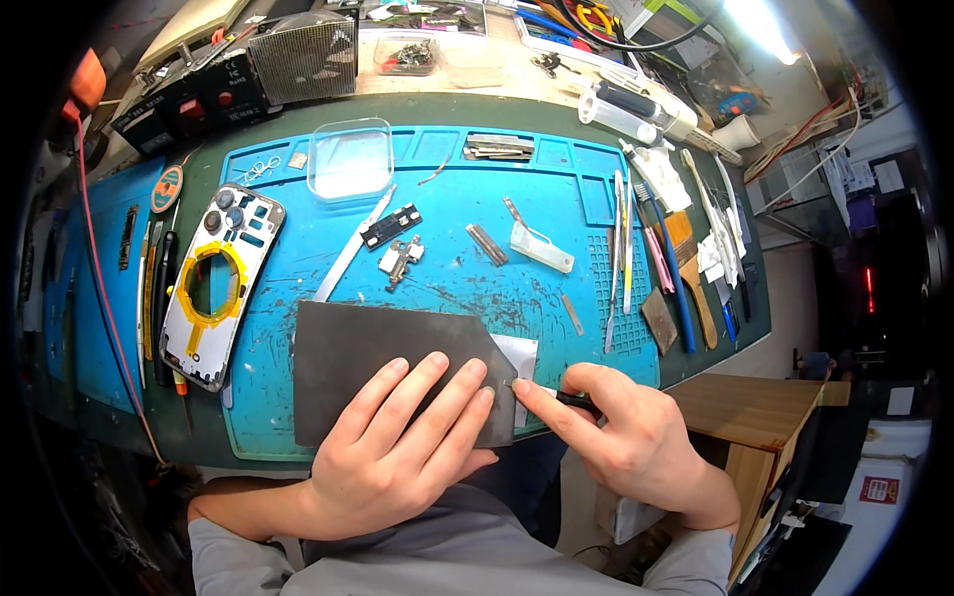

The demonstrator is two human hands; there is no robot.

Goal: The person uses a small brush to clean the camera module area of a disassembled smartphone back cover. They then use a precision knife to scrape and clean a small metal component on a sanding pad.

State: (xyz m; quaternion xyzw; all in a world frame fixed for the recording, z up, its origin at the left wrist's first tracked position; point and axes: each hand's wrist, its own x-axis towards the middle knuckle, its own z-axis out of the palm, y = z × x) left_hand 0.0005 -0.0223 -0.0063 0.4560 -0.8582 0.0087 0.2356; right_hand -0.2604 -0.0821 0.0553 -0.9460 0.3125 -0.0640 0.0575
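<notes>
My left hand (402, 442) lies with fingers stretched out on a dark grey sheet (348, 333), which has a clipped corner. My right hand (621, 447) curls round a black-handled tool (573, 399), mostly hidden, while its index fingertip touches the sheet's right edge. A white piece of paper (523, 352) shows from under that edge. Beyond the sheet, on the blue mat (447, 199), are small metal-and-black parts (397, 260), a steel ruler (348, 263) and a translucent plastic piece (540, 248).
A phone housing (189, 333) lies left. Tweezers (626, 238), brushes (678, 278) and other tools line the right. A clear box (348, 149), a black device (189, 104) and trays of parts (405, 55) stand at the back. A wooden cabinet (735, 407) is below right.
</notes>
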